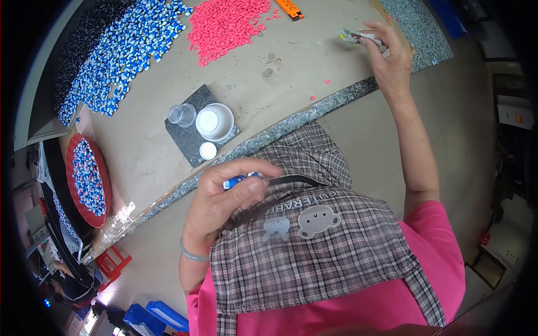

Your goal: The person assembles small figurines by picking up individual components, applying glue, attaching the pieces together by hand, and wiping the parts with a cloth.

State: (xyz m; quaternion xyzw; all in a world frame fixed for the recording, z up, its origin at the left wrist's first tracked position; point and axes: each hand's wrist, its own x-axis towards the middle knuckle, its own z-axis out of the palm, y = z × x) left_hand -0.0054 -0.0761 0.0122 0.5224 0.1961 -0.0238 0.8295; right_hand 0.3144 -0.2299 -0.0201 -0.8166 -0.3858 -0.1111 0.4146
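Note:
My left hand (216, 196) is in front of the plaid apron (302, 263), its fingers curled around small blue-and-white pieces (241, 181); how many is hidden. Out to the right, over the worktop (302, 53), my right hand (394, 63) pinches a crumpled whitish-green wad (358, 37) between thumb and fingers; whether it is cloth or paper I cannot tell. On a dark stone slab (188, 143) stand a white cup (227, 130), a clear plastic cup (180, 115) and a small white round lid or cap (208, 150).
Blue-and-white pieces (120, 61) are heaped at the far left, beside a pile of small pink pieces (224, 28). An orange-handled tool (289, 9) lies behind them. A red scalloped basin (106, 196) holds more pieces. The worktop has a granite edge (269, 134).

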